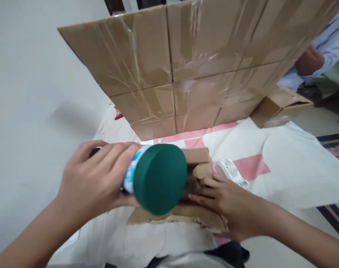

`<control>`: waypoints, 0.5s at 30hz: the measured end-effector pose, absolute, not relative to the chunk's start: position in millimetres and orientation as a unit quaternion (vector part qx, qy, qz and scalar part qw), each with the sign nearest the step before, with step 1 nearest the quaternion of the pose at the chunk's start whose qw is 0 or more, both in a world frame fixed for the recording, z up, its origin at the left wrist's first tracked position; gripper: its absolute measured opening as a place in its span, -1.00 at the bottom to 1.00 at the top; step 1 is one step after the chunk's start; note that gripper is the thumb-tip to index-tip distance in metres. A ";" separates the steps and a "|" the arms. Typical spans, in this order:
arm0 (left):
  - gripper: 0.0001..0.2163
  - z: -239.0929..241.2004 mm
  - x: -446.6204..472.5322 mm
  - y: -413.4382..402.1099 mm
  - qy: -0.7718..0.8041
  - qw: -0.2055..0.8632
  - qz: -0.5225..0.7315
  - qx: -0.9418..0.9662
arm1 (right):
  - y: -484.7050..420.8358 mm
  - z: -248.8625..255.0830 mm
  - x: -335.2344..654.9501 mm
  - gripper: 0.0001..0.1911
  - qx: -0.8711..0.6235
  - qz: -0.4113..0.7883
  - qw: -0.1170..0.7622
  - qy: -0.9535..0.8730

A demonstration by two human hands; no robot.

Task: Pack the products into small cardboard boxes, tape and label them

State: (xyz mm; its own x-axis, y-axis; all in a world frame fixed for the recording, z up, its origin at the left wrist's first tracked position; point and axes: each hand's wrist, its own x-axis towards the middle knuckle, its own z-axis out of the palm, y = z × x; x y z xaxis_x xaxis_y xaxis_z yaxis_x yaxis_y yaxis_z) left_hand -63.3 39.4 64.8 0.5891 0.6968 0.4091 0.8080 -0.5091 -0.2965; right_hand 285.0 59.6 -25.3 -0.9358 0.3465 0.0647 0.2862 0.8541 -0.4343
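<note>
My left hand (99, 175) is wrapped around a jar with a green lid (160, 178). A strip of its blue and white label (133, 171) shows beside my fingers, and the lid faces me. The jar is held above a small open cardboard box (172, 216) with raised flaps and a torn near edge. My right hand (225, 201) grips that box at its right side, fingers bent over the edge and a flap. The jar hides part of the box's opening, and the inside is dark.
Behind the box stands a tall wall of taped cardboard cartons (202, 67). A white ring-shaped object (230, 171), perhaps a tape roll, lies right of the box on the pink and white cloth (281, 171). Another open carton (281, 106) and a person's arm (311, 61) are at right.
</note>
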 end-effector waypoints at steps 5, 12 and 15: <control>-0.41 75.4 -16.8 73.5 -0.328 0.311 0.001 -0.892 | 69.1 -25.3 288.9 -0.14 -0.136 0.211 0.079 -0.965; -0.32 50.6 23.0 53.8 -0.329 0.294 0.086 -0.893 | 68.6 -52.1 290.7 -0.77 -0.139 0.097 0.151 -0.974; -0.28 33.1 29.7 57.5 -0.370 0.197 0.120 -0.900 | 71.8 -73.9 291.3 -0.78 -0.099 0.102 0.256 -0.956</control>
State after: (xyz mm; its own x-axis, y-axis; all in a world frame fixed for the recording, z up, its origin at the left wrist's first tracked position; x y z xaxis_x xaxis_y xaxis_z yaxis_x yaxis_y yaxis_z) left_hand 29.7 57.5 33.1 0.6977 0.7130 -0.0696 0.6187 -0.6487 -0.4432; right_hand 291.3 71.8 -73.9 -0.8490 0.2419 0.4697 0.1375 0.9596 -0.2457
